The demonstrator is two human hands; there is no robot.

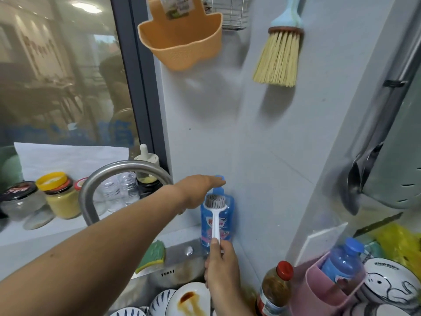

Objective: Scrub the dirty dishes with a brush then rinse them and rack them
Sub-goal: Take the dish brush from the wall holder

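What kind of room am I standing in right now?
Most likely a home kitchen, at the sink: a steel faucet, sauce-stained plates in it, and your right hand holds a dish brush beside a blue soap pouch.

Grey tiled wall, dark-framed window reflecting ceiling lights, pale countertop

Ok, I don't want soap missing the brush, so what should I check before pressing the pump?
1. Right grip holds the brush by its handle: ok.
2. Bristles raised in front of the soap bottle: ok.
3. Bristles directly under the pump spout: cannot tell.
4. Left grip rests on the pump: ok.
5. Soap bottle upright against the wall: ok.
6. Stained plate lies in the sink: ok.
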